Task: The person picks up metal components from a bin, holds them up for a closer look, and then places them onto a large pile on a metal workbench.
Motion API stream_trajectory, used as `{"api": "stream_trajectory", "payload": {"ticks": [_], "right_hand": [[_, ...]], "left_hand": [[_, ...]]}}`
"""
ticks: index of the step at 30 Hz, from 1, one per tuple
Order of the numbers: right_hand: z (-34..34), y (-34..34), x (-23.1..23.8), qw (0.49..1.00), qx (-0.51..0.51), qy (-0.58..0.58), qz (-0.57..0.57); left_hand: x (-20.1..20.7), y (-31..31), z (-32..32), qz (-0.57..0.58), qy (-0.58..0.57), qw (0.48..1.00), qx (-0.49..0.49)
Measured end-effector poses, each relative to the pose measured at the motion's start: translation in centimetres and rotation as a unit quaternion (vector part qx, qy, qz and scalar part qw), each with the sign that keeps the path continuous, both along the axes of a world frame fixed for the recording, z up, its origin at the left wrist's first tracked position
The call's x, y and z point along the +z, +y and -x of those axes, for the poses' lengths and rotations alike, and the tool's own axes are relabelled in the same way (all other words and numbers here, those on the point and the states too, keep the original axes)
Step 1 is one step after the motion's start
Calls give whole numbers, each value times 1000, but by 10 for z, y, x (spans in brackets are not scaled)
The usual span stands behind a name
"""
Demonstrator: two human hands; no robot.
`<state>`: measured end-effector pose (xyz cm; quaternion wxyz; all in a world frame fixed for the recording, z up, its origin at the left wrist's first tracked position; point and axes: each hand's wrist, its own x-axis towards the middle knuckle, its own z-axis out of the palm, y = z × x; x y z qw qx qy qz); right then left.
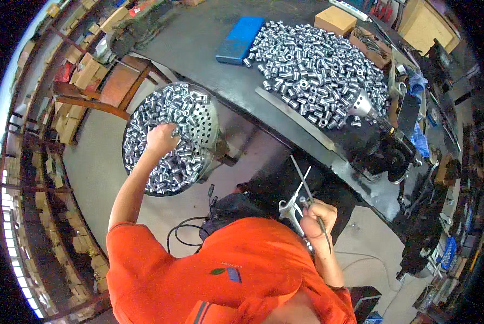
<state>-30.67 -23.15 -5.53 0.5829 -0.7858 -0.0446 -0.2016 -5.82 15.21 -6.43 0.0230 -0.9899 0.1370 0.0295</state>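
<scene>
My left hand (162,139) reaches into a round perforated metal basin (205,125) heaped with small shiny metal sleeves (180,171). Its fingers are curled down among the pieces, and whatever is between them is hidden. In front of my body on the right, my right hand (322,220) is closed around a thin metal rod (302,174), which slants up and to the left. A small metal piece (305,201) shows by the fingers of that hand. Just left of it is a shiny metal fitting (288,208), with a second pale rod crossing behind.
On the dark workbench (215,81) lies a large pile of metal sleeves (317,70), with a blue box (241,40), a cardboard box (334,20) and a flat metal bar (296,118). A machine with a perforated cone (363,105) stands at right. Shelves (42,216) line the left.
</scene>
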Motion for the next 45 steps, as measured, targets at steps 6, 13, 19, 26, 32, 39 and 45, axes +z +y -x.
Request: {"api": "stream_trajectory", "payload": {"ticks": [6,13,19,26,32,39,45], "right_hand": [[1,4,3,999,-3,33,-7],[-1,6,3,1000,8,26,13],[-15,7,22,992,75,92,41],[-16,3,26,989,30,125,67],[-21,9,21,987,25,138,73],[-21,6,18,992,38,119,26],[-3,-8,23,997,19,68,-10]], "left_hand": [[-15,18,4,49,-42,998,-23],[45,-48,18,528,212,819,74],[52,-165,76,634,535,557,17],[46,-210,101,507,481,711,-81],[59,-218,104,430,238,801,-343],[53,-216,106,519,509,672,-142],[44,-215,77,442,174,845,-247]]}}
